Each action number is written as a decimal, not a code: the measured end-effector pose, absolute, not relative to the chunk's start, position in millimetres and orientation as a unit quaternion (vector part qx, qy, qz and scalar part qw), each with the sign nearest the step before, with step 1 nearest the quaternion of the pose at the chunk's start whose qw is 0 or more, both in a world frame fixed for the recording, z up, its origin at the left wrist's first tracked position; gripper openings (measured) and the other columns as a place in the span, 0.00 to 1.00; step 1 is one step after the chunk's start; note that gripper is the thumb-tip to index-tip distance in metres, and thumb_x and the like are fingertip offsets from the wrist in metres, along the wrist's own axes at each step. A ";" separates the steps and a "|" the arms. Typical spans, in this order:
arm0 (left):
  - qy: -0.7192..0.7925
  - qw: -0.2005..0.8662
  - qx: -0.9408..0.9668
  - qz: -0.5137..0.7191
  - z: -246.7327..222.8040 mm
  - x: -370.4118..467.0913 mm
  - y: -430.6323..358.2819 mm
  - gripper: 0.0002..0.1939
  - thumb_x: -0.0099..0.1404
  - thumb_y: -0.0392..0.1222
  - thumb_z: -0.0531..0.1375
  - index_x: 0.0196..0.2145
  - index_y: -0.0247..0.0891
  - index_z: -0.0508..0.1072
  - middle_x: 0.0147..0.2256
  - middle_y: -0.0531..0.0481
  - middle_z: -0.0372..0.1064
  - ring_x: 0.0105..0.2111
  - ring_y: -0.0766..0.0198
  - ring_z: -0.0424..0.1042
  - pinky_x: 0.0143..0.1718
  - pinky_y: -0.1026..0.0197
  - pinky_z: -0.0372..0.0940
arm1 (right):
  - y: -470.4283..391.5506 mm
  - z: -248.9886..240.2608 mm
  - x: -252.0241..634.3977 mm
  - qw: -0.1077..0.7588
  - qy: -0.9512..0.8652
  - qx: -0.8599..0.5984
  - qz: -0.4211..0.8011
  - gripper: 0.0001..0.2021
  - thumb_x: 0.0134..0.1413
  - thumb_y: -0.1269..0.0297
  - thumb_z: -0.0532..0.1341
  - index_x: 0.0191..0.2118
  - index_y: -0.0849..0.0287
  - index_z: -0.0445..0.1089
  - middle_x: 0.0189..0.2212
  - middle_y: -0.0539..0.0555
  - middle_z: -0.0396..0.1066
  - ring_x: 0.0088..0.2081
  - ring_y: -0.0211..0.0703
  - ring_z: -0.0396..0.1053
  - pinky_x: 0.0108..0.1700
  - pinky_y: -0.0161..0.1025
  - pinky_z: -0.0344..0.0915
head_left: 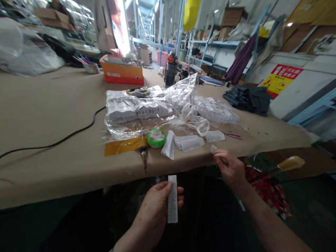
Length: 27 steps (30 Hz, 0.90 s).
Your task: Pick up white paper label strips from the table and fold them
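"What's in the hands over there?"

"The left hand has a thin white strip with tiny dark print. The thumb presses on top and the fingers curl behind. The right hand is pinching a small whitish piece with its fingertips."

"Is the work all done?"

"I don't think so. I'd guess it's partway. Lots of white printed paper-like strips lie in heaps on the brown-covered desk, ahead of and between the hands. I can't tell which ones are finished."

"What's that pointy thing?"

"A black and metal tool with a thin tip. It's ahead of the left hand, a bit to its left, poking past the edge. Nobody is touching it."

"How are the arms?"

"The left one slants up from below, with its hand lower than the desk edge. The right one leans in from the right, wrist bent, its hand higher and close to the edge."
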<state>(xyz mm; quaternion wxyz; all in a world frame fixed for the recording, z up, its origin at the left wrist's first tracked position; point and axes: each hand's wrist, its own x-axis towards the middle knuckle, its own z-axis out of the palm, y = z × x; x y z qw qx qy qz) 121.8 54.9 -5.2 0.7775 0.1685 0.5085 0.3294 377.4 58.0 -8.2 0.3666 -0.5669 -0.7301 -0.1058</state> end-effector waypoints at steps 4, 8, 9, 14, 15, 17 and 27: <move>0.470 0.795 0.158 0.350 -8.1 121.2 51.0 0.05 0.60 0.36 0.60 0.32 0.30 0.71 0.26 0.43 0.74 0.22 0.64 0.72 0.26 0.61 0.67 | 29.6 -4.7 311.3 0.402 -0.808 -0.432 -0.007 0.06 0.56 0.73 0.56 0.38 0.57 0.67 0.41 0.56 0.72 0.50 0.48 0.68 0.51 0.48 0.66; 0.433 0.792 0.152 0.402 -9.3 116.5 49.2 0.05 0.53 0.36 0.64 0.26 0.30 0.72 0.22 0.47 0.71 0.20 0.68 0.68 0.23 0.66 0.60 | 17.6 -12.2 264.4 0.347 -0.881 -0.322 -0.003 0.06 0.58 0.72 0.55 0.36 0.59 0.68 0.41 0.57 0.74 0.51 0.48 0.67 0.53 0.50 0.64; 0.429 0.789 0.151 0.412 -8.9 114.9 48.9 0.05 0.52 0.35 0.64 0.25 0.30 0.72 0.22 0.48 0.70 0.20 0.68 0.67 0.23 0.67 0.59 | 17.9 -15.7 258.9 0.337 -0.888 -0.314 -0.007 0.06 0.58 0.72 0.54 0.35 0.59 0.68 0.41 0.57 0.74 0.51 0.47 0.67 0.54 0.50 0.64; 0.423 0.786 0.125 0.433 -7.6 108.9 48.0 0.05 0.50 0.33 0.64 0.24 0.31 0.70 0.21 0.49 0.69 0.20 0.69 0.67 0.25 0.66 0.59 | 24.7 -26.2 254.6 0.301 -0.909 -0.288 -0.004 0.07 0.59 0.73 0.54 0.34 0.60 0.69 0.44 0.58 0.73 0.55 0.47 0.64 0.55 0.49 0.63; 0.424 0.785 0.119 0.436 -7.8 108.3 48.0 0.05 0.49 0.33 0.64 0.24 0.31 0.70 0.21 0.49 0.69 0.21 0.68 0.67 0.25 0.66 0.60 | 25.9 -26.2 255.4 0.296 -0.912 -0.284 -0.003 0.06 0.59 0.72 0.55 0.34 0.60 0.69 0.44 0.58 0.73 0.55 0.47 0.64 0.56 0.49 0.63; 0.424 0.783 0.107 0.442 -8.2 107.5 48.3 0.05 0.49 0.33 0.64 0.24 0.31 0.70 0.22 0.49 0.69 0.21 0.68 0.67 0.25 0.66 0.60 | 27.7 -25.2 256.5 0.287 -0.917 -0.277 -0.002 0.06 0.59 0.72 0.55 0.34 0.59 0.69 0.44 0.57 0.73 0.55 0.47 0.64 0.55 0.49 0.63; 0.405 0.796 0.098 0.439 -7.2 105.8 45.1 0.04 0.54 0.34 0.62 0.25 0.31 0.69 0.21 0.50 0.69 0.20 0.68 0.67 0.22 0.67 0.60 | 30.4 -19.8 255.1 0.243 -0.935 -0.260 0.001 0.07 0.59 0.73 0.55 0.33 0.61 0.69 0.44 0.57 0.73 0.54 0.47 0.65 0.57 0.48 0.62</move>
